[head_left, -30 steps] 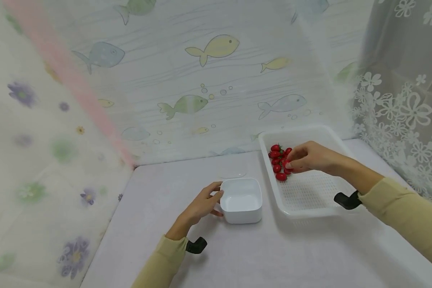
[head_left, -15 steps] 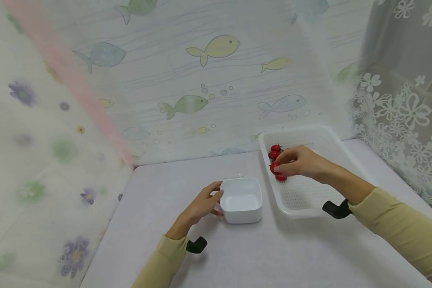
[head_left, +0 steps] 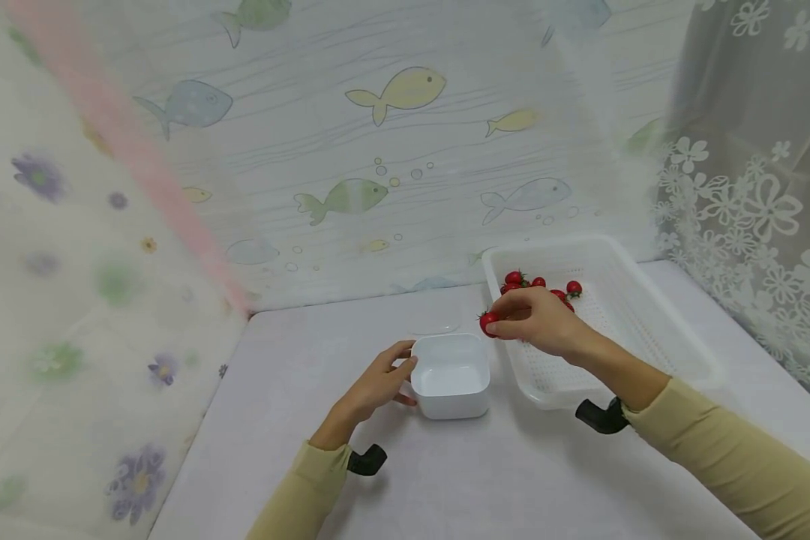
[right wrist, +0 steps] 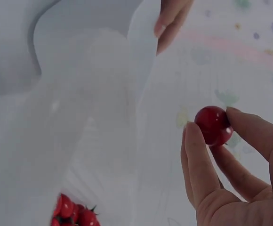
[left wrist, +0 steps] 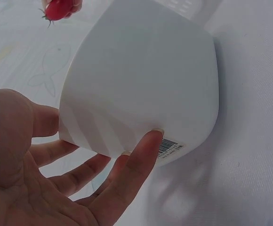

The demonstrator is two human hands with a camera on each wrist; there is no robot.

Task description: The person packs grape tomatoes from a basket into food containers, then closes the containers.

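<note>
My right hand [head_left: 529, 321] pinches a red cherry tomato [head_left: 488, 321] [right wrist: 213, 125] between thumb and fingers, in the air over the left rim of the white perforated tray [head_left: 655, 322], just right of and above the white square bowl [head_left: 449, 373]. Several more cherry tomatoes [head_left: 538, 286] [right wrist: 73, 215] lie in the tray's far left corner. My left hand [head_left: 378, 384] rests with straight fingers [left wrist: 136, 162] against the bowl's [left wrist: 146, 80] left side. The bowl looks empty. The held tomato [left wrist: 56, 8] shows at the top edge of the left wrist view.
A clear round lid [head_left: 436, 327] lies on the table behind the bowl. Fish-print and flower-print curtains [head_left: 378, 135] close in the white table [head_left: 486, 480] at the back and both sides.
My right hand has picked one tomato out of the pile and carried it left, out over the tray's rim toward the bowl. The left hand has stayed on the bowl.
</note>
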